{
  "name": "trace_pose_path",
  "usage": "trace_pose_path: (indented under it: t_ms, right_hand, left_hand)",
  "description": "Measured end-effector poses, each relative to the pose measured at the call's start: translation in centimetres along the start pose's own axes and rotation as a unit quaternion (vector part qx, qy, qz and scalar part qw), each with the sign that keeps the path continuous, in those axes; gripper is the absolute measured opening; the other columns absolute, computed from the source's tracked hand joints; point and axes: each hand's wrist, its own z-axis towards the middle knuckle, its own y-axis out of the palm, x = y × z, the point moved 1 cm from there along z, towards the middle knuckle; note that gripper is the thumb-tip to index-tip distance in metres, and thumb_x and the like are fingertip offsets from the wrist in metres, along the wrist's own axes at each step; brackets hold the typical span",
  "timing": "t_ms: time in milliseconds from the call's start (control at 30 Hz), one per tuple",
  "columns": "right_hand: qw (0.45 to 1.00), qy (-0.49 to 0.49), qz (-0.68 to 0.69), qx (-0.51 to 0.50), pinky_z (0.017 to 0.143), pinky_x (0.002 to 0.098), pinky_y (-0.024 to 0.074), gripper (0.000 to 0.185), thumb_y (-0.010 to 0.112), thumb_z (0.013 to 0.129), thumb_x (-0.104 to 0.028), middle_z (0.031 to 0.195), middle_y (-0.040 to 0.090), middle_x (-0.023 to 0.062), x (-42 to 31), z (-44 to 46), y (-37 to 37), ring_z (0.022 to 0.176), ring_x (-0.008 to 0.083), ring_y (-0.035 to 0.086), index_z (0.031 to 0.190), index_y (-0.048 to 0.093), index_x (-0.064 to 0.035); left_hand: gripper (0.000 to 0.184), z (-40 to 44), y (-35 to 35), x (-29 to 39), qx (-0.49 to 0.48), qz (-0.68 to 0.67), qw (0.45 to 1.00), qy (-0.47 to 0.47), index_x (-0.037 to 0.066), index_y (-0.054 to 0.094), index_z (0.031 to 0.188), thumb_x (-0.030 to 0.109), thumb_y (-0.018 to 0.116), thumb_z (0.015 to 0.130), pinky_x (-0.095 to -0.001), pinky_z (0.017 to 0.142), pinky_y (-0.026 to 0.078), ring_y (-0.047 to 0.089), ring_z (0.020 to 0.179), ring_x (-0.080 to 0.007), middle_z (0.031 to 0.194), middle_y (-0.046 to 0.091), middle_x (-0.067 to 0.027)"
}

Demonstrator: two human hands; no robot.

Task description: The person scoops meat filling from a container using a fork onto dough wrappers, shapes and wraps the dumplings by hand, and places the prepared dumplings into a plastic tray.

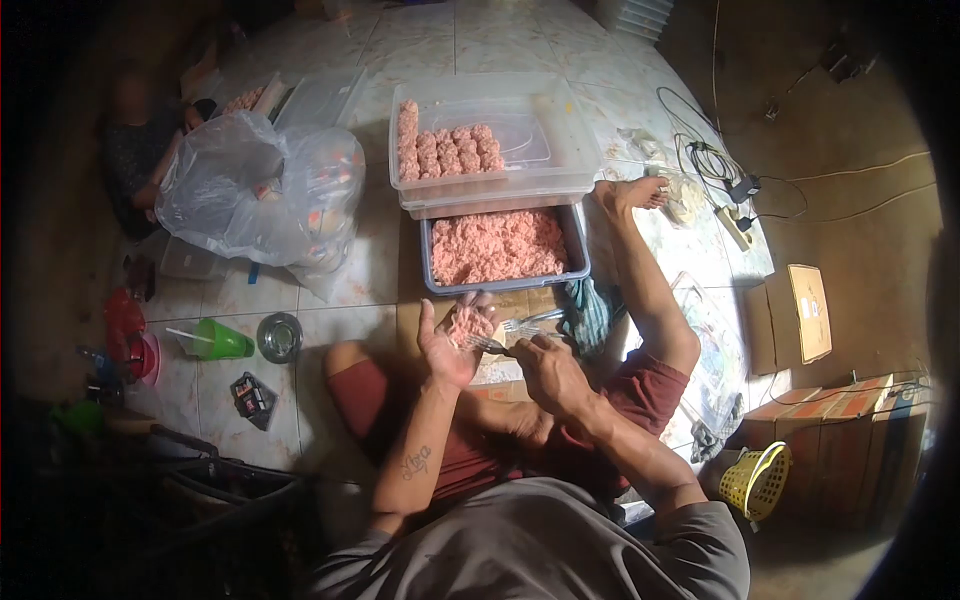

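Observation:
My left hand point(447, 358) is palm up, fingers curled, cradling a lump of pink minced meat point(470, 322). My right hand point(552, 372) grips a metal fork point(490, 345), its tines against the meat. Just beyond my hands, a dark blue-grey tub point(428, 265) holds loose minced meat point(500, 245). A clear plastic box point(560, 130) rests at the tub's far side, with rows of shaped meatballs point(455, 150) at its left. Other metal cutlery point(535, 318) lies by the tub's near edge, beside a striped teal cloth point(590, 315).
Left are a large plastic bag point(225, 180), a green cup point(222, 340), a glass bowl point(279, 337) and a seated person point(140, 150). Right are cables with a power strip point(735, 228), cardboard boxes point(830, 440) and a yellow basket point(755, 480). My bare foot point(635, 193) is beside the box.

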Motion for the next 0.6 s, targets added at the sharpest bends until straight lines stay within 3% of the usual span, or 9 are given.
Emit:
trace_pose_path:
  t_ms: [100,133,233,300,333,367,467,500,600]
  right_hand:
    - [1.0,0.016,-0.02,0.009,0.069,0.0483,0.0528,0.029,0.056,0.087,-0.002,0.091,0.06,0.0191,0.3,0.0,-0.2,0.082,0.0398,0.063,0.114,0.066,-0.0087]
    - [1.0,0.003,-0.016,0.023,0.07,0.048,0.0529,0.028,0.056,0.087,-0.002,0.091,0.06,0.0193,0.6,0.1,-0.1,0.083,0.0397,0.063,0.113,0.066,-0.0077]
    - [0.999,-0.022,-0.031,0.021,0.071,0.0469,0.0523,0.022,0.057,0.089,-0.003,0.092,0.062,0.0201,2.3,0.1,0.5,0.084,0.0401,0.063,0.11,0.065,-0.0039]
    - [0.99,-0.016,0.107,0.091,0.073,0.0447,0.0514,0.018,0.06,0.092,-0.01,0.091,0.062,0.0203,2.1,0.8,-0.9,0.083,0.0386,0.063,0.107,0.065,-0.0017]
    - [0.982,0.099,0.15,0.065,0.074,0.042,0.0505,0.021,0.065,0.095,-0.017,0.093,0.065,0.0174,0.6,0.9,-2.4,0.084,0.0329,0.064,0.109,0.065,-0.0009]
    - [0.982,0.093,0.149,0.069,0.074,0.042,0.0505,0.021,0.065,0.095,-0.017,0.093,0.065,0.0174,0.8,1.3,-2.3,0.084,0.0329,0.064,0.109,0.065,-0.0009]
    - [0.909,0.251,0.334,-0.014,0.081,0.0316,0.0491,0.031,0.072,0.095,-0.021,0.099,0.069,0.0085,4.3,2.0,1.2,0.088,0.0163,0.062,0.115,0.066,0.0009]
    - [0.909,0.247,0.336,-0.013,0.081,0.0316,0.0491,0.031,0.072,0.095,-0.021,0.099,0.069,0.0085,4.0,2.2,1.3,0.088,0.0163,0.062,0.115,0.066,0.0009]
    - [0.821,0.153,0.544,-0.078,0.084,0.0294,0.0482,0.028,0.072,0.096,-0.023,0.095,0.067,-0.0003,-0.4,3.5,-1.6,0.089,0.009,0.058,0.113,0.068,-0.0016]
  left_hand:
    - [0.08,-0.2,-0.1,0.5,-0.113,-0.034,0.992,-0.033,-0.005,0.056,0.13,0.067,0.044,0.097,-0.048,0.112,0.042,0.06,0.12,-0.0333,0.133,0.061,-0.0227]
    - [0.081,-0.6,-0.1,0.3,-0.028,0.01,0.998,-0.048,-0.007,0.052,0.133,0.066,0.043,0.098,-0.0481,0.112,0.042,0.058,0.123,-0.0346,0.134,0.059,-0.0255]
    - [0.08,-0.6,-0.1,0.2,-0.029,0.063,0.995,-0.066,-0.009,0.05,0.134,0.064,0.042,0.1,-0.049,0.113,0.041,0.058,0.123,-0.0354,0.133,0.059,-0.0264]
    - [0.072,-0.8,0.0,0.9,0.004,0.211,0.977,-0.036,-0.002,0.052,0.134,0.062,0.043,0.101,-0.0495,0.1,0.052,0.063,0.116,-0.0337,0.131,0.062,-0.0222]
    - [0.071,-1.0,-0.5,1.2,0.006,0.253,0.965,-0.071,0.001,0.051,0.135,0.063,0.042,0.101,-0.0493,0.097,0.053,0.064,0.116,-0.0328,0.13,0.062,-0.0203]
    - [0.07,-0.9,-0.9,1.4,0.011,0.295,0.95,-0.104,0.004,0.05,0.137,0.063,0.041,0.101,-0.0491,0.095,0.055,0.064,0.115,-0.0319,0.129,0.063,-0.0184]
    - [0.072,-2.2,2.4,0.1,-0.02,0.352,0.934,-0.059,0.005,0.043,0.143,0.063,0.041,0.101,-0.0491,0.094,0.055,0.064,0.116,-0.0308,0.128,0.063,-0.0168]
    - [0.072,-3.4,4.3,0.5,-0.02,0.355,0.933,-0.057,0.005,0.043,0.143,0.063,0.041,0.101,-0.0491,0.094,0.055,0.064,0.116,-0.0308,0.128,0.063,-0.0168]
    - [0.069,-4.4,7.8,2.6,-0.142,0.292,0.944,-0.067,0.002,0.035,0.149,0.054,0.044,0.104,-0.044,0.097,0.055,0.063,0.117,-0.0288,0.129,0.062,-0.0164]
